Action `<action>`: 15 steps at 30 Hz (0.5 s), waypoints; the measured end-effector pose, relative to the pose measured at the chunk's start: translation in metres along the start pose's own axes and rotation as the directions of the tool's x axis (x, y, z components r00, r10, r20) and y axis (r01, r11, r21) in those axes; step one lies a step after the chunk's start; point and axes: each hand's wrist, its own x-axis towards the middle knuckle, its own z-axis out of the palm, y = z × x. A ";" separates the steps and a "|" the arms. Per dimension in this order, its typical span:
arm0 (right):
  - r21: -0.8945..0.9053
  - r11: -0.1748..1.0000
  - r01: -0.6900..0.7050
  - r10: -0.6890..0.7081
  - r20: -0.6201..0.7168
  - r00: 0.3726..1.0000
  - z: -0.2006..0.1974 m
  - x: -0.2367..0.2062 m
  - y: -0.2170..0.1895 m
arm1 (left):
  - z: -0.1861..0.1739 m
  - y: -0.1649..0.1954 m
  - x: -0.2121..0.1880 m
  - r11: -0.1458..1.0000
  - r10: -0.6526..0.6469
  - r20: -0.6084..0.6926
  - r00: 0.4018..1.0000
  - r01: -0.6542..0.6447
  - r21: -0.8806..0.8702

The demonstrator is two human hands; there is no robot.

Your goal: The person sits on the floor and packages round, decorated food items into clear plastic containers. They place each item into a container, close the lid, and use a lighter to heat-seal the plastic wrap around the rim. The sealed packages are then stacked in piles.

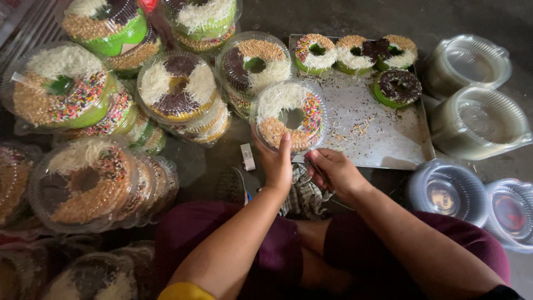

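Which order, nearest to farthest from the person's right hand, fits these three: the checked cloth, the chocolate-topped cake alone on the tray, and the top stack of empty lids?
From the right hand:
1. Checked cloth, just below it on the lap.
2. Chocolate-topped cake, on the tray's far right.
3. Top stack of empty lids, right of the tray.

This looks like a small home bakery working on the floor. Stacks of ring cakes in clear plastic boxes fill the left of the frame, a metal tray holds unpacked cakes at upper centre, and empty plastic containers pile up at right.
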 end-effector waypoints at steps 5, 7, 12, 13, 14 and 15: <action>-0.160 0.976 -0.145 0.161 0.089 0.983 -0.043 0.003 -0.017 | -0.001 -0.004 0.006 0.996 -0.021 -0.097 0.995 0.029 0.086; -0.549 0.818 -0.171 0.178 -0.040 0.983 -0.070 0.016 -0.007 | -0.002 0.000 0.006 0.992 -0.123 -0.082 0.989 0.124 0.006; -0.935 -0.334 -0.122 0.372 -0.249 0.894 -0.132 0.037 0.073 | -0.002 0.018 0.006 0.908 -0.328 0.055 0.943 0.331 -0.259; -0.924 -0.345 -0.163 0.359 -0.290 0.887 -0.141 0.036 0.088 | -0.002 0.021 0.005 0.905 -0.326 0.065 0.943 0.332 -0.268; -0.913 -0.355 -0.202 0.344 -0.328 0.879 -0.147 0.036 0.100 | -0.002 0.023 0.004 0.903 -0.322 0.075 0.944 0.330 -0.276; -0.900 -0.365 -0.237 0.327 -0.363 0.873 -0.150 0.039 0.108 | -0.002 0.025 0.005 0.903 -0.313 0.082 0.946 0.323 -0.284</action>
